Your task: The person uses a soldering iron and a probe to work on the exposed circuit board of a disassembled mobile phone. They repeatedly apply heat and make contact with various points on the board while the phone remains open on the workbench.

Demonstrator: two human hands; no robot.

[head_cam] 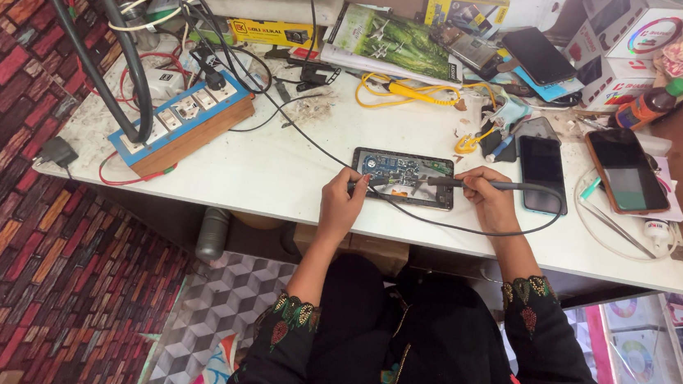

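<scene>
A: Which elements occupy the centre of the white workbench [293,179]?

B: An opened phone [403,178], back cover off and circuit board exposed, lies flat near the bench's front edge. The right hand [485,198] grips a dark soldering iron [474,183] like a pen, tip resting on the board. The left hand [342,200] is closed on a thin tool [369,183], apparently tweezers, at the phone's left end.

A: What does good technique require here?

B: In judgement, both wrists braced on the bench, the tip touched only to the intended joint, and the iron's black cable [437,223] kept slack so it cannot drag the hand.

A: And the surroundings?

B: Two intact phones [542,172] [626,170] lie to the right, a yellow-handled tool [412,91] sits behind, and a blue-topped socket strip [183,116] stands to the left, all well apart from the board
</scene>
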